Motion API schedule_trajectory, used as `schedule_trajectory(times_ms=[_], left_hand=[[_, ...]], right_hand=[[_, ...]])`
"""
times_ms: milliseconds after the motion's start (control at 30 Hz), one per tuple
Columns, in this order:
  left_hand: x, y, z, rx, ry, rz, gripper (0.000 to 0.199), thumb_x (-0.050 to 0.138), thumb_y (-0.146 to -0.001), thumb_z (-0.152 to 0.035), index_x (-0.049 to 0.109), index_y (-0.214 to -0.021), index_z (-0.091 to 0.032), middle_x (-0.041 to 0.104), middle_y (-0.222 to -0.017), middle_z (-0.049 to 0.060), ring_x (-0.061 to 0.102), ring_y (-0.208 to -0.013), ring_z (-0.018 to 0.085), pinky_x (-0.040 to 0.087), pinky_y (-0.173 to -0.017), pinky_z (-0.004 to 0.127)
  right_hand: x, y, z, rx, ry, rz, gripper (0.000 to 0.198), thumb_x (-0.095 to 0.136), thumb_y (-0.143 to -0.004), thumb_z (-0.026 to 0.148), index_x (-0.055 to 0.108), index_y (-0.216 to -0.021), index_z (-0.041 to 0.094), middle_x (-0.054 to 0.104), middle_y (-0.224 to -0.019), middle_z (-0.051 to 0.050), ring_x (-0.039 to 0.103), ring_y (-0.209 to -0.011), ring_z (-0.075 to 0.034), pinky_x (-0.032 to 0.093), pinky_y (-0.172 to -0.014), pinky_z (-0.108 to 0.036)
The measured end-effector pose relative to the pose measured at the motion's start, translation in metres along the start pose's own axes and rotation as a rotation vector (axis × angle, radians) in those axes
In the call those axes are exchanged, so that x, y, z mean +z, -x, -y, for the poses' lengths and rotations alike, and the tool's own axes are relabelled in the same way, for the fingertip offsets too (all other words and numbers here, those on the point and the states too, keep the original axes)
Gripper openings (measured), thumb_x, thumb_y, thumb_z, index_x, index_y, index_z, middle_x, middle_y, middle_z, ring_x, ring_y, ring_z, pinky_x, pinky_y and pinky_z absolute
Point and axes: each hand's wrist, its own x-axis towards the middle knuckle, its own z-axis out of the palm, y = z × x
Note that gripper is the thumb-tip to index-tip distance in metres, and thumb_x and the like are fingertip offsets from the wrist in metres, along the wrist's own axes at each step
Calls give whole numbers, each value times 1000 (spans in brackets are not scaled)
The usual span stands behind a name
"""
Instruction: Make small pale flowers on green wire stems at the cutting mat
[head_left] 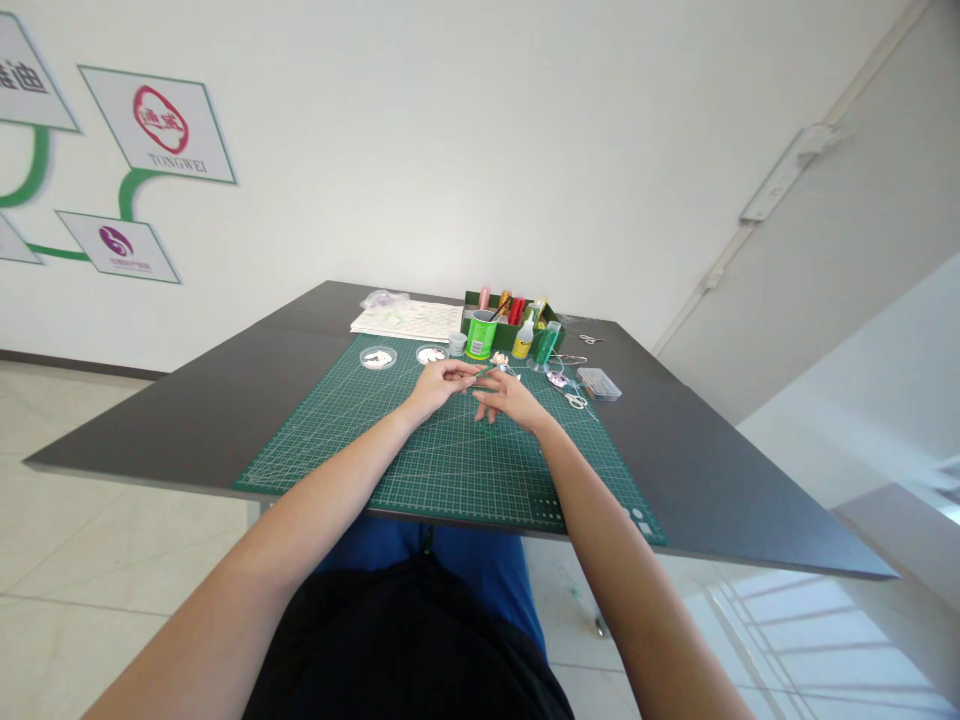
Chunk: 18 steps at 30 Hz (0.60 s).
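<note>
Over the middle of the green cutting mat (450, 470), my two hands meet almost fingertip to fingertip. My left hand (442, 386) pinches a thin green strand that looks like thread (486, 372). From the other side, my right hand (511, 398) has its thumb and index finger closed at the same thread, its other fingers loosely curled below. A bit of green seems to dangle under the right fingers, too fine to make out well. Just behind the hands lies a small pale flower-like piece (500, 358).
Behind the hands stand a green can (481, 336), a glue bottle (523, 338), a green thread spool (547, 343) and a box of spools (471, 299). Scissors (576, 401) and a clear case (599, 384) lie right. Two shallow dishes (378, 358) and white sheets (409, 322) are left.
</note>
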Motion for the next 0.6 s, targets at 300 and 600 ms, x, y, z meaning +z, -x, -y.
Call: schedule_trajectory(times_ms=[300, 600], left_hand=[[-2, -2, 4, -5, -31, -24, 38, 81, -72, -37, 75, -98, -11, 73, -80, 6, 62, -64, 14, 52, -64, 28], [-3, -3, 6, -31, -30, -52, 36, 80, -72, -35, 75, -99, -12, 73, -78, 5, 61, -62, 13, 49, -59, 25]], right_hand=[[-1, -1, -1, 36, 55, -69, 60, 77, -77, 49, 60, -120, 11, 66, -58, 2, 57, -45, -12, 46, -48, -23], [-4, 1, 4, -25, 156, -104, 54, 69, -80, 51, 66, -115, 10, 56, -48, 6, 43, -38, -8, 34, -42, -22]])
